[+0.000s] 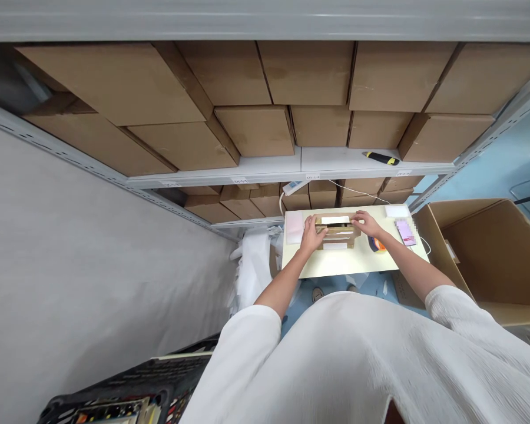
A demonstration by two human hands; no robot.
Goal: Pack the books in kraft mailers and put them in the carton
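Note:
On a pale yellow table point(348, 266), a small brown cardboard box point(357, 232) lies partly folded, with white strips showing across it. My left hand point(311, 235) grips its left end, thumb on the near side. At the far right corner, my right hand point(367, 224) pinches the cardboard with bent fingers. What lies inside the box is too small to make out. Beside my right forearm sits a dark blue and orange roll point(378, 244), perhaps of tape. A pale pink stack point(294, 227) rests left of my left hand.
A lit phone point(406, 232) and a white block point(397, 210) occupy the table's right side. Shelves of cardboard boxes point(309, 73) rise ahead, with a black-yellow cutter point(381, 158) on one. Right stands a large open carton point(499, 253); lower left, a black crate point(128, 383).

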